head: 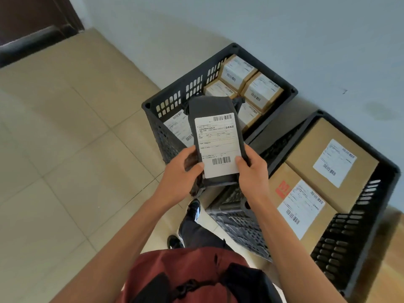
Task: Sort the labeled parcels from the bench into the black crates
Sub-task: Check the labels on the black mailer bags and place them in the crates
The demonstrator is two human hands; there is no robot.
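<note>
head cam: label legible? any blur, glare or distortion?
Head view: white label on the dark grey bag parcel has sharp barcodes but smeared small print; no glare; soft even light; wide-angle bend tilts the black slotted crates; both hands sharp.

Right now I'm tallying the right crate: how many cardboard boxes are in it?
2: far box toward the wall, near box with a red mark, side by side in the right crate. More may lie underneath.
</note>
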